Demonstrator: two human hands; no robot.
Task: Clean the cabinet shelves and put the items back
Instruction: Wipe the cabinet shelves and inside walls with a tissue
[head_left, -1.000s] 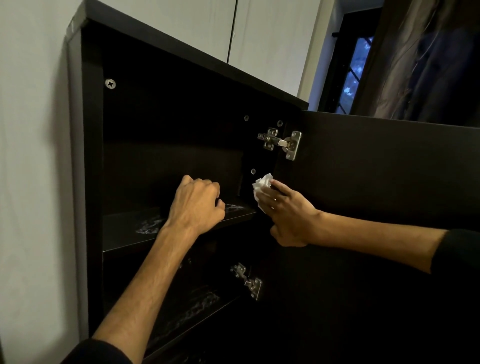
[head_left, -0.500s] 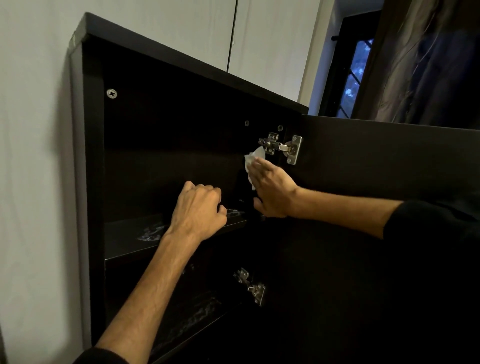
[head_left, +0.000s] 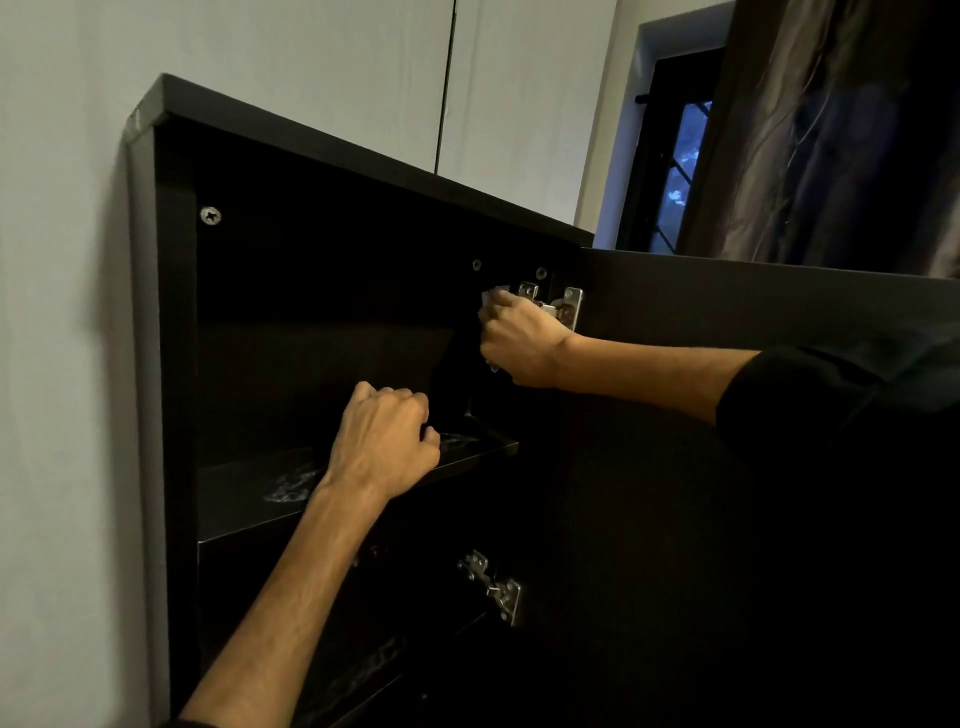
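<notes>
white crumpled tissue (head_left: 491, 299) peeks out at eleven o'clock of the right hand (head_left: 522, 343), which pinches it against the cabinet (head_left: 171, 312) wall beside the upper hinge (head_left: 563, 306). the left hand (head_left: 384, 441), fingers curled and holding nothing, rests on the dusty shelf (head_left: 249, 499) at seven o'clock of it.

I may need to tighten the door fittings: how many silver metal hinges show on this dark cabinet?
2. The upper silver metal hinge sits beside the right hand; the lower hinge is below the shelf. Others may be hidden lower down.
</notes>
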